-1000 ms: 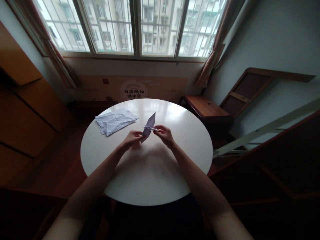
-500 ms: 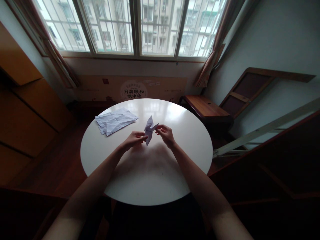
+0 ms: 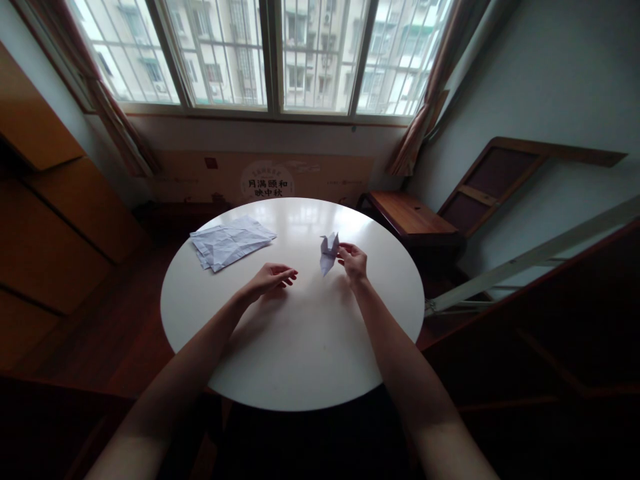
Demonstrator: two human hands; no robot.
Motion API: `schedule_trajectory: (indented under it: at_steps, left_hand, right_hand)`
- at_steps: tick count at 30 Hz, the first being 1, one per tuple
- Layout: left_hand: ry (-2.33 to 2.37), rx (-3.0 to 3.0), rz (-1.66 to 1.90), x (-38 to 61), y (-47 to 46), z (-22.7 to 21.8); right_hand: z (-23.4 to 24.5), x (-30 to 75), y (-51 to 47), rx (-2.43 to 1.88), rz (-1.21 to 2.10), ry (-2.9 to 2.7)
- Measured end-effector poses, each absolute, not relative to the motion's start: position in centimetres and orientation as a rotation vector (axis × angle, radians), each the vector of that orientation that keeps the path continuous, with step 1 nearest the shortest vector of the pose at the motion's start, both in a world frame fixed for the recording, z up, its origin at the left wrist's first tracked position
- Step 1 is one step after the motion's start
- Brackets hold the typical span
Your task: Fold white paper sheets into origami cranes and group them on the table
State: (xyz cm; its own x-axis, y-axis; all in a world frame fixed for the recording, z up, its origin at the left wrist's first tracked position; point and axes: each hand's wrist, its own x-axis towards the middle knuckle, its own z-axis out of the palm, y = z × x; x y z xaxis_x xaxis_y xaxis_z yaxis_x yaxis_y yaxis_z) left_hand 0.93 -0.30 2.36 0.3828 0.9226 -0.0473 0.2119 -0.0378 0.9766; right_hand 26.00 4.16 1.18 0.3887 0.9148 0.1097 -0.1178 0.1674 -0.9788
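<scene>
White folded paper (image 3: 328,253), w/ pointed flaps, is just L of R hand (image 3: 354,262), over the round worktop (image 3: 310,360). R hand is pinched on the paper's R side, thumb & fingertips closed on it. One long point aims down, near side of R hand's fingertips; other flaps stick up on the far side. Can't quite tell if the low tip touches the worktop; light's dim & it's small there.

L hand (image 3: 270,278) is well L of the paper & slightly nearer than R hand; fingers loosely curled, thumb & tips apart. Beyond L hand, a bit to its L, creased sheets (image 3: 233,243) lie flat in an uneven pile.

Past R hand, off to its R beyond the worktop edge: brown bench (image 3: 415,217). Ahead of both hands, beige panel (image 3: 200,177) w/ dark lettering, under barred window (image 3: 315,53). Far L of L hand, orange-brown cabinet (image 3: 65,227).
</scene>
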Motion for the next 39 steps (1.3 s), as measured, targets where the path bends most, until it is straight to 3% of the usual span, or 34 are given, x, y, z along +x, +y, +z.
schedule_trajectory:
  at_steps: [10, 26, 32, 39]
  left_hand:
    - [1.056, 1.494, 0.801, 0.9, -0.3, 2.3]
    - [1.067, 1.508, 0.82, 0.6, -0.1, 2.0]
    - [1.341, 1.685, 1.124, -1.1, 1.8, 1.6]
    - [1.452, 1.768, 1.203, -2.5, 3.0, 1.0]
  right_hand:
    - [0.3, 32.8, 6.7, -1.181, 0.587, -0.391]
    - [0.1, 32.0, 6.4, -1.147, 0.813, -0.388]
    - [1.6, 30.7, 5.3, -1.252, 0.545, -0.561]
    - [2.2, 27.8, 4.0, -1.206, 1.179, -0.748]
